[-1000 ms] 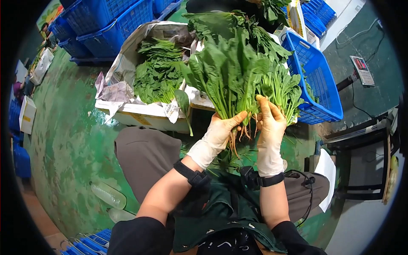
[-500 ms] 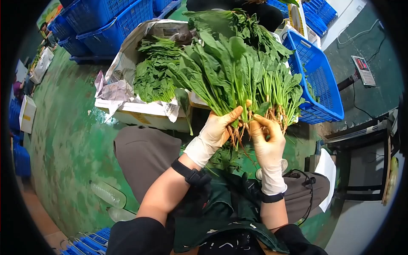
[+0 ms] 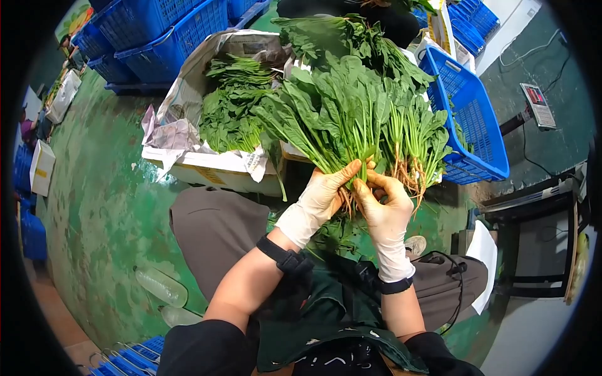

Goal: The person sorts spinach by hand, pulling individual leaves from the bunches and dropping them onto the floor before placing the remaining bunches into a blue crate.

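Note:
My left hand (image 3: 323, 194), in a whitish glove, is closed around the root end of a bunch of spinach (image 3: 332, 113). Its leaves fan upward and away from me, and thin reddish roots hang below the fingers. Gloved as well, my right hand (image 3: 384, 199) pinches at the stem bases right beside the left thumb. A small leaf (image 3: 369, 153) pokes up between the two hands; exactly what the right fingertips grip is partly hidden. More spinach with pinkish roots (image 3: 411, 169) lies just beyond, to the right.
A paper-lined white foam box (image 3: 213, 172) holds neat spinach at left. Behind it stand stacked blue crates (image 3: 157, 53). A blue basket (image 3: 467, 113) and a scale (image 3: 537, 105) are at right. Plastic bottles (image 3: 160, 286) lie on the green floor (image 3: 94, 207). Another person's dark clothing shows at top.
My right hand has moved left, in against my left hand, and its fingers now pinch at the stem bases. The left hand keeps its hold on the bunch.

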Demonstrator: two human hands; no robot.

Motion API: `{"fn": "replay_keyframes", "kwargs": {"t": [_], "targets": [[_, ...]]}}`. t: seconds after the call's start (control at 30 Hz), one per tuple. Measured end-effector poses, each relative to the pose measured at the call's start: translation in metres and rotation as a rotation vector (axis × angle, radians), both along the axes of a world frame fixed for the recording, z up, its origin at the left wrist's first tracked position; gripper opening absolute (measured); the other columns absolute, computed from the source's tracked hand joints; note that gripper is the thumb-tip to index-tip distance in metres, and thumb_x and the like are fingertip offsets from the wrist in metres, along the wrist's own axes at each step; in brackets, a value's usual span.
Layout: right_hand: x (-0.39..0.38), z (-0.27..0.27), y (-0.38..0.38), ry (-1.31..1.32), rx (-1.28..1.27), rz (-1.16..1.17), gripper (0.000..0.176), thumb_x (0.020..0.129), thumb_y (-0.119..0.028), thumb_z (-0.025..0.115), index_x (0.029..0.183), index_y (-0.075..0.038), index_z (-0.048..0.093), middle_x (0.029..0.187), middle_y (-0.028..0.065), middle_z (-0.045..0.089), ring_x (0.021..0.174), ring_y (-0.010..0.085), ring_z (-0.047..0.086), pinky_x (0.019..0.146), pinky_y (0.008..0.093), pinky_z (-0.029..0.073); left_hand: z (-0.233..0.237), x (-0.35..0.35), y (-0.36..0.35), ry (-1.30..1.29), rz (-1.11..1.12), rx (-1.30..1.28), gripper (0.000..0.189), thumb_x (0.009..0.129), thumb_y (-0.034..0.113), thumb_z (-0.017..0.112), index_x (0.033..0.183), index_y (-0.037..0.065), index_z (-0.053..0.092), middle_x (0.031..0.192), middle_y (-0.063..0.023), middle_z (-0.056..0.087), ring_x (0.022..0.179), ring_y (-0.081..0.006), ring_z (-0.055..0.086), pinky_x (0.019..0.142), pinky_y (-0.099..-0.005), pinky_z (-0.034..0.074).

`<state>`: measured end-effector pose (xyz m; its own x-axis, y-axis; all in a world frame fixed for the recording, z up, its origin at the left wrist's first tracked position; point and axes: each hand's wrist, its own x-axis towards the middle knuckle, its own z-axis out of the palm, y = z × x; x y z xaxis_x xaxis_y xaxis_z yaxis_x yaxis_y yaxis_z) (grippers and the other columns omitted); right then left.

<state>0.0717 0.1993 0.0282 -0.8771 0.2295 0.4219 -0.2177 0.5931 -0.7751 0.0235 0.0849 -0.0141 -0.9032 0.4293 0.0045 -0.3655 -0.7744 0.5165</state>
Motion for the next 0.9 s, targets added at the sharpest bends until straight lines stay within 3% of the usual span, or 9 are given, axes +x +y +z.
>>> {"fn": "replay_keyframes", "kwargs": {"t": [0.33,0.43,0.5,0.53,0.6,0.63,0.77,0.9], "targets": [[-0.001,-0.007,-0.003,0.084,-0.139,-0.024,0.020,0.068,-0.006,0.074,0.085,0.000,0.065,0.072,0.0048,0.059,0.055,0.0097,0.048,0.053,0.0212,0.040,0.003,0.005,0.004,-0.012,0.004,0.062,0.039,0.084,0.015,0.061,0.118,0.001,0.049,0.112,-0.0091,0.056,0.107,-0.0252,0.053,0.088,-0.0408,0.049],[0.002,-0.010,-0.001,-0.008,-0.324,0.005,0.019,0.071,-0.007,0.073,0.085,0.001,0.064,0.074,0.0010,0.059,0.058,0.0054,0.047,0.053,0.0185,0.039,0.005,0.004,0.001,-0.078,-0.039,0.074,0.039,0.084,0.016,0.061,0.117,0.001,0.049,0.112,-0.0091,0.056,0.109,-0.0270,0.052,0.089,-0.0443,0.048],[0.005,0.002,0.000,-0.255,-0.553,0.057,0.019,0.074,-0.009,0.073,0.087,0.000,0.062,0.076,-0.0012,0.059,0.060,0.0028,0.046,0.054,0.0168,0.037,0.002,0.003,-0.001,-0.056,-0.085,0.013,0.039,0.084,0.015,0.062,0.118,0.001,0.048,0.112,-0.0088,0.056,0.108,-0.0245,0.053,0.090,-0.0409,0.047],[0.002,0.003,0.001,-0.196,-0.553,0.041,0.020,0.076,-0.012,0.072,0.089,0.000,0.062,0.077,-0.0012,0.059,0.060,0.0022,0.046,0.055,0.0166,0.038,0.002,0.003,-0.001,-0.058,-0.087,0.013,0.039,0.084,0.015,0.062,0.118,0.001,0.048,0.112,-0.0088,0.056,0.108,-0.0245,0.053,0.090,-0.0409,0.047],[-0.003,0.009,0.001,-0.145,-0.531,-0.008,0.020,0.077,-0.014,0.071,0.089,0.000,0.062,0.076,-0.0010,0.060,0.061,0.0019,0.045,0.055,0.0161,0.037,0.001,0.005,0.001,-0.003,0.029,-0.076,0.033,0.081,0.012,0.066,0.111,0.002,0.056,0.107,-0.0062,0.060,0.097,-0.0152,0.057,0.084,-0.0290,0.046],[-0.005,0.012,0.003,-0.170,-0.499,0.010,0.024,0.077,-0.016,0.071,0.092,0.001,0.063,0.080,-0.0007,0.059,0.060,0.0019,0.044,0.055,0.0157,0.036,-0.003,0.004,0.000,0.008,0.018,-0.095,0.034,0.080,0.010,0.066,0.112,0.003,0.055,0.108,-0.0045,0.060,0.097,-0.0133,0.056,0.085,-0.0275,0.045],[-0.015,0.013,0.009,-0.140,-0.221,0.017,0.031,0.077,-0.016,0.071,0.098,0.004,0.063,0.086,0.0000,0.056,0.058,0.0023,0.042,0.054,0.0157,0.036,-0.006,0.006,-0.005,0.110,-0.014,-0.152,0.041,0.083,0.008,0.062,0.121,0.002,0.046,0.116,-0.0079,0.055,0.104,-0.0195,0.054,0.089,-0.0336,0.045],[-0.019,0.008,0.011,-0.214,-0.469,0.081,0.027,0.077,-0.014,0.070,0.095,0.005,0.064,0.084,0.0012,0.058,0.059,0.0029,0.045,0.054,0.0171,0.038,-0.006,0.008,-0.005,0.068,-0.020,-0.198,0.042,0.083,0.008,0.062,0.122,0.002,0.046,0.116,-0.0078,0.055,0.105,-0.0192,0.054,0.088,-0.0341,0.046]]}}
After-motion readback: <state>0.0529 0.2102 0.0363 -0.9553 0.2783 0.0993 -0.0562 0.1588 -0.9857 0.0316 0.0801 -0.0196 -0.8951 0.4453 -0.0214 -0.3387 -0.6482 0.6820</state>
